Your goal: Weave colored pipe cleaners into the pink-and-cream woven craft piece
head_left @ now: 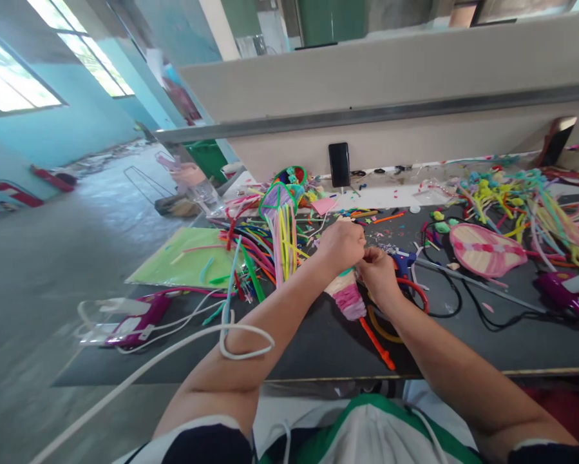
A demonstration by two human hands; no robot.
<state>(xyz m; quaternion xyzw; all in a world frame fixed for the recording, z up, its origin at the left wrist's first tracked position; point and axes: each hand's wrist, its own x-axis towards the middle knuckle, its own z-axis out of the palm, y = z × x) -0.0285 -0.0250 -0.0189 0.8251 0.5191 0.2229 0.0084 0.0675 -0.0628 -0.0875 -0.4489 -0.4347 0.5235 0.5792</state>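
My left hand (341,246) is closed over the upper end of a pipe-cleaner craft piece (350,301), striped cream, pink and lilac with a bit of green. An orange twisted pipe cleaner (379,345) sticks out from its lower end towards the table's front edge. Right beside the left fingertips, my right hand (379,274) is pinched at the piece's edge; what lies between its fingers is hidden. A blue glue gun (404,263) lies just beyond the right hand. To the left of my left hand rests a purple and green craft piece (277,200) with long pink and yellow strands (283,241).
Loose pipe cleaners (502,200) heap at the right, near a pink and cream oval piece (487,250). Purple power strips (147,319) with white cables sit at both sides. A phone (339,165) leans on the back partition. A green sheet (183,258) lies left.
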